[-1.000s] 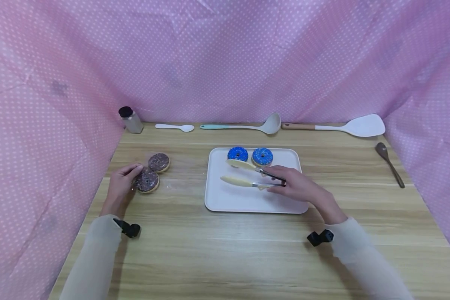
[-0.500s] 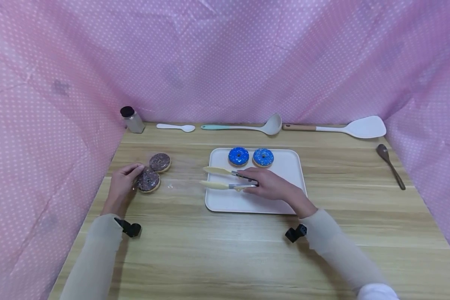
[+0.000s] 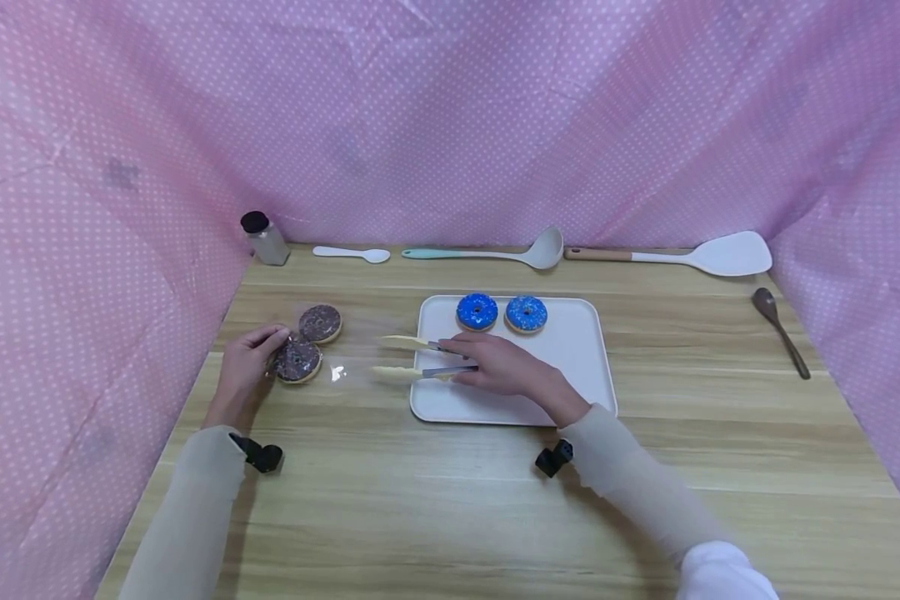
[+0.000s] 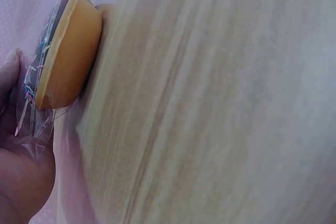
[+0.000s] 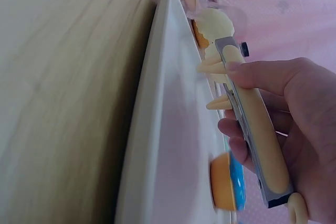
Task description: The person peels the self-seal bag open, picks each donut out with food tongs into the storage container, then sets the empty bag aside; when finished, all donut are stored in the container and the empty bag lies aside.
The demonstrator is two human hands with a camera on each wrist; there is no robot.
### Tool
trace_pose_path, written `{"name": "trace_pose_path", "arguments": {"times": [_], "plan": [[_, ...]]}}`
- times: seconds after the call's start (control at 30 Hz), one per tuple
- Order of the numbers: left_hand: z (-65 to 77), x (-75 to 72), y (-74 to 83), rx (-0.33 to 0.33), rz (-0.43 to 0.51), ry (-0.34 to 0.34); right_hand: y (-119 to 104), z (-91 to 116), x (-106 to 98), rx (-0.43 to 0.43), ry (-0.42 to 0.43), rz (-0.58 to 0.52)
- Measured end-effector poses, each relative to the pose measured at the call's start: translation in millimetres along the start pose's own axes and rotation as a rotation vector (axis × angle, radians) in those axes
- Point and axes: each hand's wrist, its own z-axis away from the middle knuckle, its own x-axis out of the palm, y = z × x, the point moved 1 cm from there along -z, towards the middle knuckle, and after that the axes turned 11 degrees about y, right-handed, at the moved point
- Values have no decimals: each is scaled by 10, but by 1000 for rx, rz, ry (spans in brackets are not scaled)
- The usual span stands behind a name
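Note:
At the left of the head view, my left hand [image 3: 242, 367] pinches the near edge of a clear plastic bag [image 4: 37, 135]. Two donuts with dark chocolate icing and sprinkles lie in the bag, a nearer donut [image 3: 297, 360] beside my fingertips and a farther donut [image 3: 320, 323]. My right hand [image 3: 498, 364] grips a pair of tongs [image 5: 257, 135] with cream tips. The tongs' arms are spread, with nothing between them, and point left past the tray's left edge towards the bag. A white tray [image 3: 540, 408] lies below my right hand, bearing two blue-iced donuts [image 3: 526, 314] along its far edge.
Along the table's back edge stand a black-capped jar [image 3: 266, 239], a white spoon [image 3: 352, 254], a ladle [image 3: 487, 252] and a white spatula [image 3: 675, 254]. A dark wooden spoon [image 3: 782, 333] lies at the right. Pink dotted cloth surrounds the table.
My right hand has carried the spread tongs leftward, from over the tray near the blue donuts to beyond its left edge. The left hand stays at the bag.

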Motion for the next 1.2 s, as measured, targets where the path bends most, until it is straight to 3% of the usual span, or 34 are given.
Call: {"name": "trace_pose_path", "arguments": {"times": [0.23,0.67,1.03,1.2], "plan": [[-2,-6,-8,-35,48,-7,-104,-130,22,-23,22,16],[-16,3,-23,-18,79,-28,-159,-220,-38,41,27,90],[-15,-2,-20,-26,87,-32,-173,-372,7,-30,-25,91],[-7,-7,-19,-35,74,-31,-188,-448,23,-15,-25,88]]}}
